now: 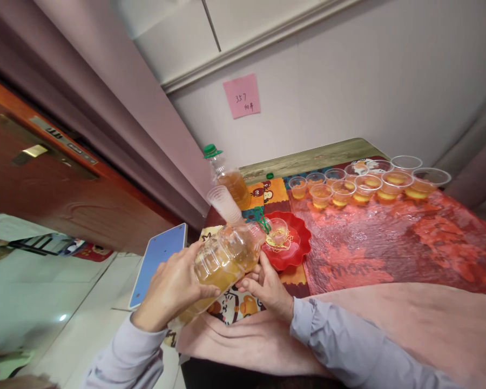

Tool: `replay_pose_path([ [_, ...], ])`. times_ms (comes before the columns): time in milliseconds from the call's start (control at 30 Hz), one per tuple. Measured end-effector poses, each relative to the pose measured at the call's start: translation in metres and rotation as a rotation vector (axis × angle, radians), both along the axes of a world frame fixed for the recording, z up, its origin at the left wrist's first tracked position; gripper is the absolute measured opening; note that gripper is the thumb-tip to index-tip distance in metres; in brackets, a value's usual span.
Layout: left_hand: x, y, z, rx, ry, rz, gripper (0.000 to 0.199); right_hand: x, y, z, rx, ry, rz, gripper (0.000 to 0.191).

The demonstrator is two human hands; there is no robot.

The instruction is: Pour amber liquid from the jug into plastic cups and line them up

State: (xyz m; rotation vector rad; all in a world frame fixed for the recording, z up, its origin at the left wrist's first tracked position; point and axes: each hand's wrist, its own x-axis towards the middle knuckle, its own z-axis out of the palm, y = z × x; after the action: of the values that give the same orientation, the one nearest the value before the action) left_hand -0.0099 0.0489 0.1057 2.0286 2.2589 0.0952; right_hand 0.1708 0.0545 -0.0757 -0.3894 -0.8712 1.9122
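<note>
One bottle (227, 262) is clasped by left hand (172, 286), grip half-closed; by its neck, right hand (271, 286) is curled, grip unclear; eleven cups (362, 195) are ranged far right.

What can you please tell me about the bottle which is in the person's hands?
The bottle looks like clear, ribbed plastic, with a narrower neck and yellowish liquid inside. It is tilted, its base towards the person and its neck towards the clear cup on the red plate. The left hand grips its body; fingers of the right hand are beneath it, near the neck. Whether liquid is flowing out, I cannot tell.
</note>
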Motion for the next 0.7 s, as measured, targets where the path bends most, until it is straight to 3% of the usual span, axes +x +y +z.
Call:
replay_pose_path([
  [200, 0.007, 0.002, 0.006, -0.144, 0.105, 0.038, 0.101, -0.001, 0.001, -0.001, -0.005, 0.015, -0.007, 0.106],
  [700, 0.008, 0.001, 0.011, -0.151, 0.060, 0.060, 0.101, 0.000, 0.001, -0.001, 0.021, 0.005, 0.006, 0.105],
])
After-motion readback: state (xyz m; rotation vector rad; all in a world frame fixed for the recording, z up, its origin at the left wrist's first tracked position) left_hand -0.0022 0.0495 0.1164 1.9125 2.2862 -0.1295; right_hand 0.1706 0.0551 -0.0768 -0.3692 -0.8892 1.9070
